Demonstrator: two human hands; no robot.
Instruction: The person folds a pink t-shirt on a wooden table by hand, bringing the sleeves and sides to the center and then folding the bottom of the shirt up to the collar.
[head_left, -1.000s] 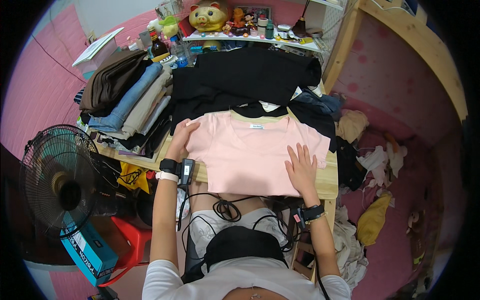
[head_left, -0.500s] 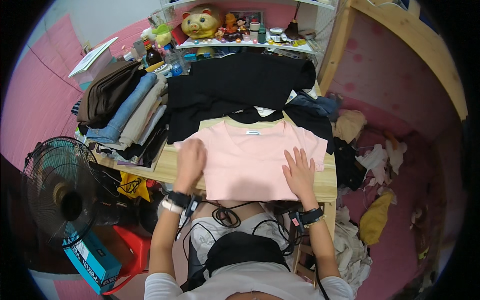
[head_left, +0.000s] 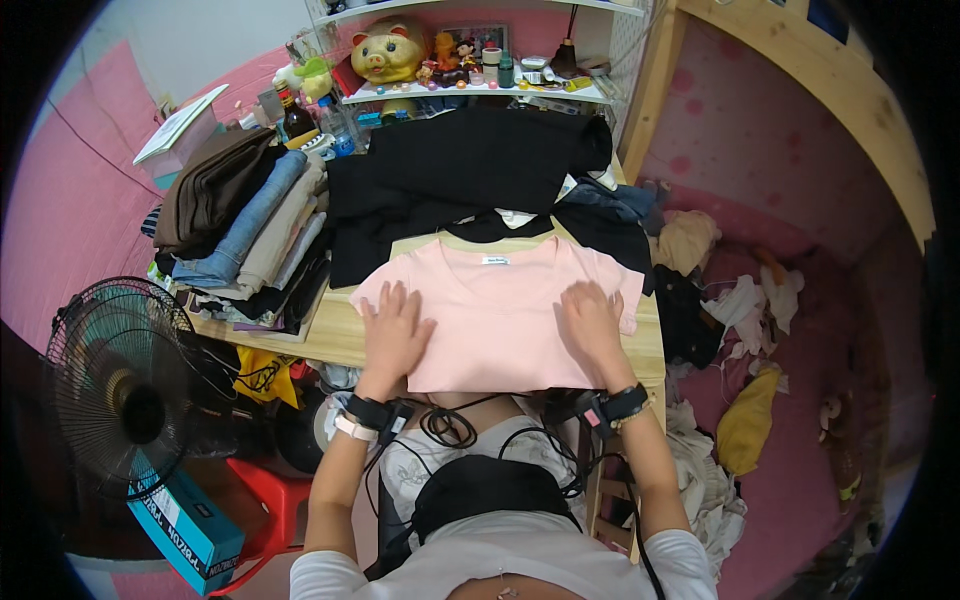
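A pale pink short-sleeved T-shirt (head_left: 490,340) lies spread on the wooden table in front of me, its neckline on the far side and its lower edge at the table's near edge. On its left part rests my left hand (head_left: 396,330), fingers spread and flat. My right hand (head_left: 592,322) lies on the right part near the sleeve; its fingers are slightly blurred but look loosely stretched, with no fabric visibly gripped. Beyond the shirt, a black garment (head_left: 470,160) is heaped across the table.
A stack of folded clothes (head_left: 245,215) stands at the table's left, with a black fan (head_left: 140,400) below it. Bottles and a golden pig figure (head_left: 390,55) are at the back. Loose clothes (head_left: 745,420) lie to the right. Black cables (head_left: 450,428) hang at my lap.
My left hand has gone from curled and blurred to spread flat on the shirt. My right hand has shifted slightly farther up the shirt, its fingers less spread. The view has shifted a little.
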